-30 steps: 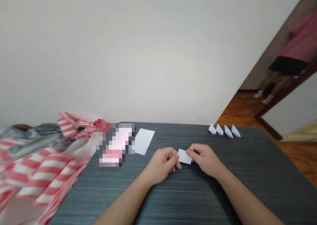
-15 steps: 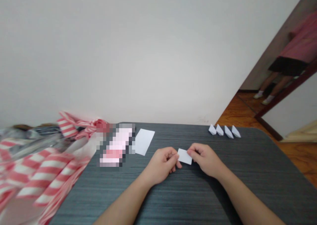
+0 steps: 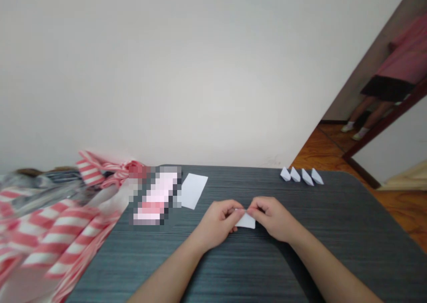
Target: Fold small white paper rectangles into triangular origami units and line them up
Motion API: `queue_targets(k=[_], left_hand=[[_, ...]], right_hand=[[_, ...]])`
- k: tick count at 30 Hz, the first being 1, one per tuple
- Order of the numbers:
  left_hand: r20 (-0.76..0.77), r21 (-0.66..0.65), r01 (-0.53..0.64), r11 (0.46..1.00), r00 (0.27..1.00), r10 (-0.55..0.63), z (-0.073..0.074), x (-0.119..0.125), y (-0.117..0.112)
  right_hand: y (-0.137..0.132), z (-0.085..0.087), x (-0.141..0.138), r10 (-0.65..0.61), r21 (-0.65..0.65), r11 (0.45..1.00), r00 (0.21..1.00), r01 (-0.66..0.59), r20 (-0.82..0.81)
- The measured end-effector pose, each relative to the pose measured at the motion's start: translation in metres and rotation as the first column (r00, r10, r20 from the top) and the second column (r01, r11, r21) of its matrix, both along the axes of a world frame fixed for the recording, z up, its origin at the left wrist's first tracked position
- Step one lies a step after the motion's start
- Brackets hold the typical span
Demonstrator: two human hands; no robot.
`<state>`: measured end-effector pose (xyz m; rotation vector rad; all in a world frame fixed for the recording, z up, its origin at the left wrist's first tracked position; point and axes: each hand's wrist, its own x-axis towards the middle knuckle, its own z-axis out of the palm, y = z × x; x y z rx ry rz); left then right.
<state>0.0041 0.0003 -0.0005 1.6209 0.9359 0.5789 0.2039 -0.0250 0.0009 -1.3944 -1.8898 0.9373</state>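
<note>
A small folded piece of white paper (image 3: pixel 246 221) is held just above the dark table, between both hands. My left hand (image 3: pixel 220 220) pinches its upper left edge, thumb on top. My right hand (image 3: pixel 271 218) pinches the same upper edge from the right, and the two thumbs nearly meet there. The paper's lower part hangs free below the thumbs; the upper edge is partly hidden by fingers. A flat white sheet (image 3: pixel 194 191) lies to the left of my left hand. Several folded white paper pieces (image 3: pixel 307 177) stand in a row at the back right.
A pixelated pink-and-white object (image 3: pixel 155 196) lies at the left of the dark table (image 3: pixel 240 272). Red-and-white striped cloth (image 3: pixel 60 227) is heaped beyond the left edge. A pale wall (image 3: pixel 213 71) rises behind. At the right, a person in pink (image 3: pixel 405 62) shows in a mirror-like panel.
The small paper has turned and moved slightly toward me. My right hand has shifted left, so both thumbs now come close together on its upper edge.
</note>
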Motion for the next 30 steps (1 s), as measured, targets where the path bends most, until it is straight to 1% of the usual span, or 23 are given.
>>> queue_targets(k=[4,10,18,23,27,30], left_hand=[[-0.053,0.026,0.007,1.0,0.999,-0.006,-0.0004,-0.0011,-0.0002],[-0.023,-0.007,-0.018,1.0,1.0,0.018,0.0002,-0.0005,-0.0004],[-0.02,-0.027,-0.007,1.0,1.0,0.007,0.0036,0.0004,0.0],[-0.001,-0.046,-0.012,0.999,1.0,0.012,0.0061,0.0004,-0.0006],[0.003,-0.052,-0.017,0.999,1.0,0.017,0.0048,-0.0003,-0.0007],[-0.007,-0.026,-0.019,0.999,1.0,0.019,0.0018,-0.0002,-0.0004]], right_hand=[[-0.0002,0.0008,-0.0038,0.015,0.011,1.0,1.0,-0.015,0.009],[-0.0003,0.0001,-0.0018,-0.006,-0.007,1.0,1.0,0.006,-0.002],[-0.0002,-0.0011,0.0003,-0.004,-0.013,1.0,1.0,0.004,0.01],[-0.0003,-0.0024,0.0016,-0.006,-0.015,1.0,1.0,0.006,-0.01],[-0.0007,-0.0025,0.0021,-0.012,-0.041,0.999,1.0,0.011,-0.023],[-0.0013,-0.0016,0.0019,-0.012,-0.033,0.999,1.0,0.012,-0.008]])
